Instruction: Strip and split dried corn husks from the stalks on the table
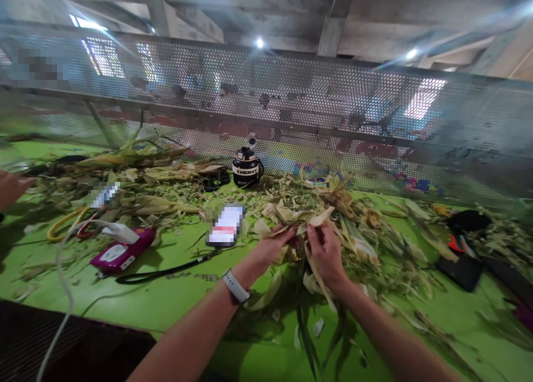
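Observation:
A pale, dry corn husk stretches between my two hands above the green tabletop. Its near edge is pinched by my left hand, which is closed and has a white band on the wrist. My right hand is also closed, thumb and fingers gripping the husk close beside the left. Long husk strips hang below the hands toward the table's front. Around and behind them lies a heap of shredded husks, some pale, some green. What lies under my palms is partly hidden.
Left of my hands lies a lit phone with a black strap. Farther left are a purple device and a white cable. A black bottle marked ENERGY stands before a perforated metal screen. Another person's hand shows at left.

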Tool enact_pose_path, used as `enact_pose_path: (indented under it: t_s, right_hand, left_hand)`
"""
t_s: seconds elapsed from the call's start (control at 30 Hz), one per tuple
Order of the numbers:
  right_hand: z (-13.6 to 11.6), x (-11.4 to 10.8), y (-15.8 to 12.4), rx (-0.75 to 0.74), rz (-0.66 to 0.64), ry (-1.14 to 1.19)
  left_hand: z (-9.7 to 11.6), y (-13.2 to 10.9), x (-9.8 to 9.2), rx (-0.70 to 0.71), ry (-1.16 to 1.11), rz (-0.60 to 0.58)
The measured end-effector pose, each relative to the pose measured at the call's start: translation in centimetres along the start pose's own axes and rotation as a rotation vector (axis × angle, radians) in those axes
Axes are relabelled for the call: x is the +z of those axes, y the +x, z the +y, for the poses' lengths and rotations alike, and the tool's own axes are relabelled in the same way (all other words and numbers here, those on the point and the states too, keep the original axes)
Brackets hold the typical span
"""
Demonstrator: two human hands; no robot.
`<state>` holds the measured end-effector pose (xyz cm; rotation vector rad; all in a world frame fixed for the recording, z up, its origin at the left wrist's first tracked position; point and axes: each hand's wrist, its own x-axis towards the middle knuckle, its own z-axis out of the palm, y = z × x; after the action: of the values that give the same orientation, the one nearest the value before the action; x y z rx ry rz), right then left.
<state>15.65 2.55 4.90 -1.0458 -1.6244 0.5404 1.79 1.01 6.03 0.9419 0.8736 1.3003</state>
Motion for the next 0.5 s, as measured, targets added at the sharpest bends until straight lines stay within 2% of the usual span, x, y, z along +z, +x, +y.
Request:
enact_pose_path:
  t_s: [0.07,0.2,0.4,0.5]
  right_hand:
    - [0.11,-0.05,-0.02,0.0,0.006,-0.013]
    - [0.35,-0.08,-0.05,0.024,0.001,-0.012]
    - [0.15,-0.08,0.03,0.028,0.002,0.02]
    - [0.0,-0.05,0.12,0.03,0.011,0.036]
  left_hand:
    - [-0.15,0.28,-0.15,0.043,0.047,0.032]
    - [-0.35,0.46,-0.43,0.084,0.093,-0.036]
    - [-0.52,0.27,-0.32,0.176,0.07,0.014]
    - [-0.66,0.43,-0.45,0.161,0.116,0.006]
